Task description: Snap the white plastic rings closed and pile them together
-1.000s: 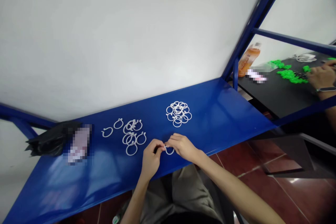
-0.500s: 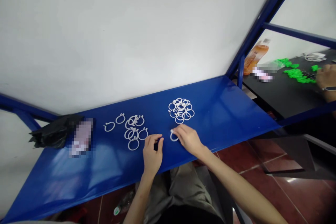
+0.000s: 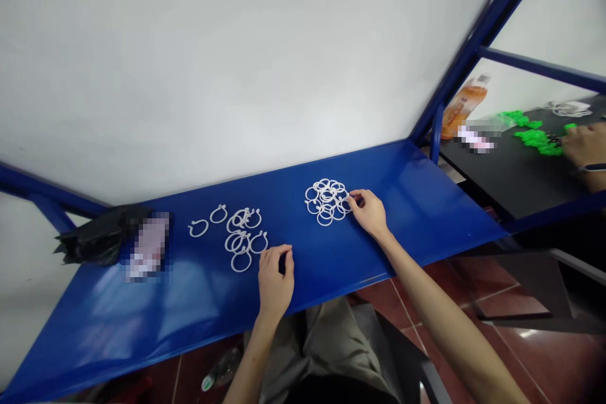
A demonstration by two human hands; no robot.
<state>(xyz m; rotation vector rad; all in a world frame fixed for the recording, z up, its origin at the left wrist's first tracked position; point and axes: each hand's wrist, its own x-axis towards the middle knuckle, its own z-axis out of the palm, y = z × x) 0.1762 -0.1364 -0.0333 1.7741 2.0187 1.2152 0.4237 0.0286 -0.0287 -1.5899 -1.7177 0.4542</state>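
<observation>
White plastic rings lie in a tangled pile (image 3: 326, 202) toward the back of the blue shelf (image 3: 426, 202). My right hand (image 3: 372, 213) is at the pile's right edge, thumb and forefinger nearly together and touching the outermost ring; whether they have closed on it I cannot tell. My left hand (image 3: 275, 278) rests on the shelf nearer me, fingers curled with the thumb by the forefinger, and I cannot tell whether anything is in it. Loose rings (image 3: 241, 237) lie spread just to its left. As I judge it, work at the pile goes best by pinching a single outer ring on its rim and drawing it sideways, clear of its neighbours, so the tangle is not dragged along. Far right, a co-worker's hand (image 3: 584, 145) is among green pieces (image 3: 534, 136) on a black table (image 3: 502, 170).
</observation>
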